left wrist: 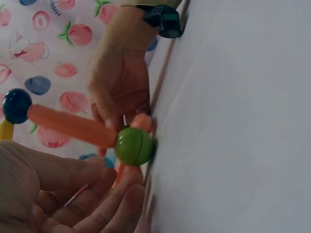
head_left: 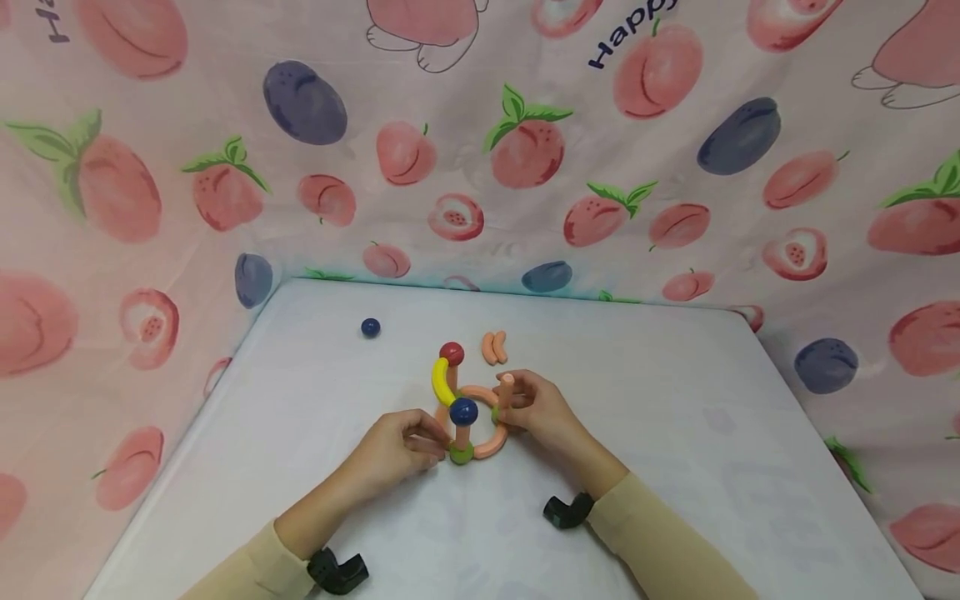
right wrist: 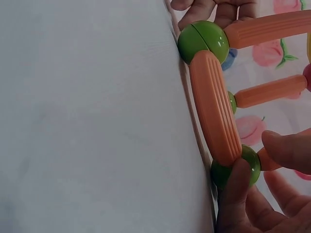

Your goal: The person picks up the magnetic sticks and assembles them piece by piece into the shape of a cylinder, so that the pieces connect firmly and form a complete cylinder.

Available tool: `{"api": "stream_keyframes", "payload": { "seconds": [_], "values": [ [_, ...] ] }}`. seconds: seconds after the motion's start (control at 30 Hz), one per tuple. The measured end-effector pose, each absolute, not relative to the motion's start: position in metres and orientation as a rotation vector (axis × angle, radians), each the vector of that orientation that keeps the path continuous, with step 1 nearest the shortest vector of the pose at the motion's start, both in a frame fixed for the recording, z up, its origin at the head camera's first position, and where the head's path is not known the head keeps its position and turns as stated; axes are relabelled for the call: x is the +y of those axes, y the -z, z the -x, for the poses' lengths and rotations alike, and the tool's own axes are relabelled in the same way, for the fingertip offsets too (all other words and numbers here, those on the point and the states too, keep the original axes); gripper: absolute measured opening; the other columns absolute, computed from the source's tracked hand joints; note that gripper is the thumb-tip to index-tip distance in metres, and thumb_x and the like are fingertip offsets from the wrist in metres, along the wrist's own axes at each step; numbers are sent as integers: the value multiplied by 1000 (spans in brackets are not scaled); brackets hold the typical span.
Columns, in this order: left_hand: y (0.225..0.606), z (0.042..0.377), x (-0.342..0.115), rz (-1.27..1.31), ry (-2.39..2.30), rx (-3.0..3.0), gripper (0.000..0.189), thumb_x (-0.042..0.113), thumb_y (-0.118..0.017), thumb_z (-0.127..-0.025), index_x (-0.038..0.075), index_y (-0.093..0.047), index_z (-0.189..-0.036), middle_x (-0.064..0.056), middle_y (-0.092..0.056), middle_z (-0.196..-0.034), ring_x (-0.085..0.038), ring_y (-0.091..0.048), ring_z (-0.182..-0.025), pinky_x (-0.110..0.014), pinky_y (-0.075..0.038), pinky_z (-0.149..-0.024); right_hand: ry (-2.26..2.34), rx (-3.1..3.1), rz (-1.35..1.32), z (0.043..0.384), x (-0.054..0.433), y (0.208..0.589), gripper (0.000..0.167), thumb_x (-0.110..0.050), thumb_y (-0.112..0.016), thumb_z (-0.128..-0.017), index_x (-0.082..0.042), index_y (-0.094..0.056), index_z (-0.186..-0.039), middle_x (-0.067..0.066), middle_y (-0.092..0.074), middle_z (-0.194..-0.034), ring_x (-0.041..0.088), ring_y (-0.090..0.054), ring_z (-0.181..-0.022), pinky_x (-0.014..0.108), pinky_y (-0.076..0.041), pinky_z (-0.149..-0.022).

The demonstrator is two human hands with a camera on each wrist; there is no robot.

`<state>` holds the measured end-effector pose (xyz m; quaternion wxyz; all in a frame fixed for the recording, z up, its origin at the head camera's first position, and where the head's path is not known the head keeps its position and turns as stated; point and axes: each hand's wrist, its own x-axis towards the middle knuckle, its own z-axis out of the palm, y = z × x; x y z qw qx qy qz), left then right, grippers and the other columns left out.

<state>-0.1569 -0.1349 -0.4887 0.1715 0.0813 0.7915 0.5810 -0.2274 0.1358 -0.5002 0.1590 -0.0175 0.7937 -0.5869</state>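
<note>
A magnetic stick-and-ball frame stands on the white table: curved orange sticks (head_left: pixel 491 445) and green balls (head_left: pixel 461 453) form a ring, with orange upright sticks (head_left: pixel 462 435) on it. A blue ball (head_left: pixel 463 412) and a red ball (head_left: pixel 452 353) top two uprights, joined by a yellow curved stick (head_left: pixel 442 382). My left hand (head_left: pixel 397 446) pinches a curved orange stick at the ring's left, beside the front green ball. At the right side, my right hand (head_left: pixel 542 408) grips a green ball (right wrist: pixel 251 167) at the foot of an upright, thumb against that upright.
Behind the frame lie two short curved orange sticks (head_left: pixel 493 347) side by side. A loose blue ball (head_left: pixel 371 327) sits at the back left. Fruit-print cloth (head_left: pixel 457 167) hangs round the white table (head_left: pixel 645 367). Black wrist devices (head_left: pixel 567 510) are on both arms.
</note>
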Motion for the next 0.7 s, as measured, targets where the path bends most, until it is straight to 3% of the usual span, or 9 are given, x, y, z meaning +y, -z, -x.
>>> {"api": "stream_keyframes", "payload": {
  "seconds": [0.3, 0.7],
  "values": [
    [480, 191, -171, -30, -1613, 2422, 24, 0, -77, -93, 6, -73, -116, -14, -78, -120, -20, -79, -95, -31, -66, -77, 1688, 2222, 87, 236, 130, 501, 59, 5, -78, -92, -12, -61, -146, 13, -73, -136, 23, -73, -114, 32, -66, -91],
    [476, 251, -223, 273, -1818, 2450, 41, 2, -74, -96, -4, -63, -135, -26, -70, -138, -4, -71, -92, -23, -64, -78, 1668, 2169, 198, 244, 127, 500, 65, 6, -76, -91, -12, -58, -151, 16, -71, -140, 25, -73, -117, 32, -66, -87]
  ]
}}
